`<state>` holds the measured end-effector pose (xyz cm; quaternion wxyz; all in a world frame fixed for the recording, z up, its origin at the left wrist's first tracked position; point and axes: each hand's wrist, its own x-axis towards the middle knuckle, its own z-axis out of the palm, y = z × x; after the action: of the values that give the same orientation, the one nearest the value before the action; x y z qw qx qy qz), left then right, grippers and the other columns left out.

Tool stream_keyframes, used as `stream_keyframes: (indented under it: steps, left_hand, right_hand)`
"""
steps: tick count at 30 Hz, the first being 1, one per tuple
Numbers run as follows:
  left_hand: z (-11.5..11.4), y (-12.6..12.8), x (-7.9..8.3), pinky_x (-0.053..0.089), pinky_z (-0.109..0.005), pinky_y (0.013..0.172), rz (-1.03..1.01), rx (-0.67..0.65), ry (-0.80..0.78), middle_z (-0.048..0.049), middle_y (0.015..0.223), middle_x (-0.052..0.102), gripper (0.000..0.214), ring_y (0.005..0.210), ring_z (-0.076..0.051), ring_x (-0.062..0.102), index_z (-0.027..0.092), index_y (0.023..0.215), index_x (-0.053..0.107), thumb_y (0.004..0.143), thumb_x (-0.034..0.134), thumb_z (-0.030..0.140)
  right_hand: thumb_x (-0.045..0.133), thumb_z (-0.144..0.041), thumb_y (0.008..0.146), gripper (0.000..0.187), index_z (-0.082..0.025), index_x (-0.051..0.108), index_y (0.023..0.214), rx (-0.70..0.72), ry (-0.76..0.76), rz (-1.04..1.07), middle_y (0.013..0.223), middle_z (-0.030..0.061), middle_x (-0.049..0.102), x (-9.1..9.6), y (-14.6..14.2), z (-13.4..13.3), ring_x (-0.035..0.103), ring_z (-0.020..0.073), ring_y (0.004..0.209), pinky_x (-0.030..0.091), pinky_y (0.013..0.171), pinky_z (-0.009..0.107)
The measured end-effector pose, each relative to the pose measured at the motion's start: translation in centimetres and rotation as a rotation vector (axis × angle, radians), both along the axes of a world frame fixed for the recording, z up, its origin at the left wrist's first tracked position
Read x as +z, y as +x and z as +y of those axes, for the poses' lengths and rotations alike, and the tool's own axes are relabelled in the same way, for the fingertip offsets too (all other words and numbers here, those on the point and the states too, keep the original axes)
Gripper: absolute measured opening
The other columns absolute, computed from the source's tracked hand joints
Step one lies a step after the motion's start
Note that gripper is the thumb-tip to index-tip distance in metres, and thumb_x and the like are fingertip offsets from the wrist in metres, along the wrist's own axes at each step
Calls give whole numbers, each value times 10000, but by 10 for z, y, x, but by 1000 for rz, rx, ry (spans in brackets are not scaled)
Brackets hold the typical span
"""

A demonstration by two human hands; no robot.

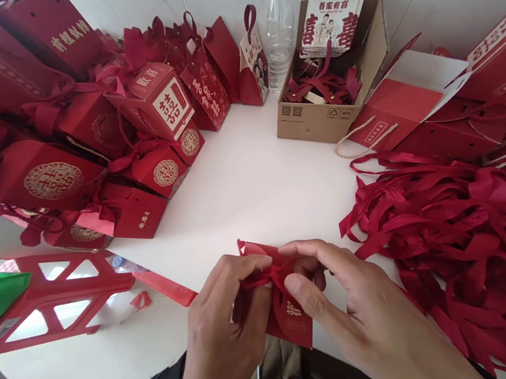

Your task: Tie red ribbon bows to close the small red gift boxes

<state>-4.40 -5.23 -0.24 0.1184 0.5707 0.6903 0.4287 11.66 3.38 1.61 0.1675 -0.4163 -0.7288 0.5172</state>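
Note:
A small red gift box (300,330) with gold characters lies at the table's front edge, close to my body. A dark red ribbon (276,275) is gathered in a knot or bow across its top. My left hand (232,315) is closed, pinching the ribbon between thumb and fingers on the box's left side. From the right, my right hand (339,281) curls over the box, thumb and fingers bent around the ribbon. Its fingertips partly hide the ribbon, and both hands cover much of the box.
Finished-looking red gift boxes (55,179) with bows crowd the left. A heap of loose red ribbons (429,206) covers the right. Behind stand a cardboard box (315,125), a plastic bottle (280,26) and an open red box (400,104). A red plastic stool (64,300) is lower left.

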Motion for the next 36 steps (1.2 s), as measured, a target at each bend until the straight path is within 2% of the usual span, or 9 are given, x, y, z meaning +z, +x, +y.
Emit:
stream_keyframes:
  steps: [3,6,8,11,15,19,25,32,36]
  left_hand:
    - [4,-6,9,511,-146,605,-85,-50,-113,53,860,700,255,689,-69,625,274,1008,692,924,569,67]
    - [8,-12,15,488,-155,558,-191,-85,-250,43,800,690,140,627,-74,594,252,923,691,940,594,153]
    - [11,-16,19,475,-164,532,-286,-113,-349,29,762,688,102,602,-82,582,229,889,682,956,605,232]
    - [16,-20,23,461,-174,507,-417,-155,-446,12,708,672,189,573,-90,558,201,858,671,970,610,340]
    - [21,-24,25,488,-189,540,-521,-195,-507,-10,729,685,239,621,-108,592,187,861,683,972,631,392]
    - [21,-28,23,550,-229,599,-582,-240,-474,-36,802,731,198,670,-132,637,198,929,719,977,624,365]
    - [20,-31,24,532,-221,538,-521,-254,-450,-17,721,678,157,628,-133,626,209,880,705,965,613,304]
    - [22,-26,22,497,-195,472,-452,-199,-409,-10,704,690,58,568,-113,616,200,866,675,901,638,228]
    - [19,-19,15,480,-172,476,-337,-132,-335,18,715,696,88,547,-88,601,212,873,660,896,607,146]
  right_hand:
    - [655,-480,973,219,-329,727,1115,19,37,-4,1032,-18,792,1,-1,1,732,171,918,577,759,278]
    - [615,-363,993,140,-299,727,938,-9,65,16,847,-46,774,1,-5,3,698,136,702,557,720,275]
    - [586,-340,1003,156,-288,713,929,-32,58,24,800,-50,758,1,-7,4,669,126,634,543,677,271]
    - [609,-377,985,128,-280,689,961,-52,40,29,775,-43,736,0,-8,3,664,139,643,519,620,272]
    - [659,-386,946,116,-296,727,976,-37,65,-2,933,-14,773,-1,-7,0,711,181,829,541,729,311]
    - [618,-374,983,155,-300,738,1047,-32,55,-21,988,5,787,0,-8,1,732,205,915,555,772,335]
    - [557,-348,1015,181,-278,720,977,-18,117,-35,920,-1,785,-1,-11,4,718,174,749,523,644,309]
    - [499,-408,1062,223,-287,669,983,-23,110,-75,812,-39,723,1,-10,0,576,129,548,424,526,302]
    - [529,-380,1051,181,-292,676,993,21,105,-72,881,-31,729,3,-9,1,615,143,641,419,540,297]
